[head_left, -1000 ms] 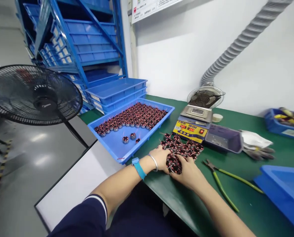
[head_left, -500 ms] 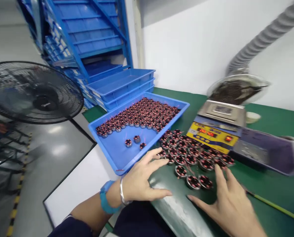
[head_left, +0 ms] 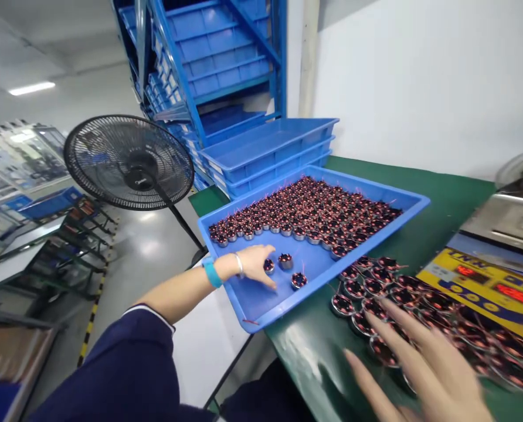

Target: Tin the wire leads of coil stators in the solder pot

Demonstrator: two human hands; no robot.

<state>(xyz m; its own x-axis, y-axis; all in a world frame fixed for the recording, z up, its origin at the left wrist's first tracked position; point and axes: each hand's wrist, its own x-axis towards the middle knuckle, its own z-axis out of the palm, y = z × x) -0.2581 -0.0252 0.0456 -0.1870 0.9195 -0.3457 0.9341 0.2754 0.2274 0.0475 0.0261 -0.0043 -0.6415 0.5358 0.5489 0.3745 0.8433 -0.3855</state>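
The left hand (head_left: 255,266) reaches into the near left part of the blue tray (head_left: 261,299), its fingers (head_left: 265,280) loosely spread and curled down beside the nearest of three loose coils (head_left: 269,266). They seem to touch that coil or stand just beside it; nothing is pinched between them as far as can be seen. The other two loose coils (head_left: 285,261) (head_left: 299,281) lie just right of it on the bare tray floor, apart from the packed rows of coils (head_left: 314,214) that fill the far half of the tray.

The right hand (head_left: 424,363) hovers flat over the cluster of coils on the tabletop (head_left: 376,287), fingers spread and blurred, holding nothing.

To pick well here, I judge that the thumb and forefinger should close on the metal rim of one loose coil, not on the thin copper wire ends that stick up from it, since those would bend easily. Lifting straight up would keep it from knocking its neighbours.

Each loose coil is a short round thing sitting flat, its axis upright, its wound red-copper face turned up and its wire ends pointing up and slightly outward. It has no marked long side across the tray.
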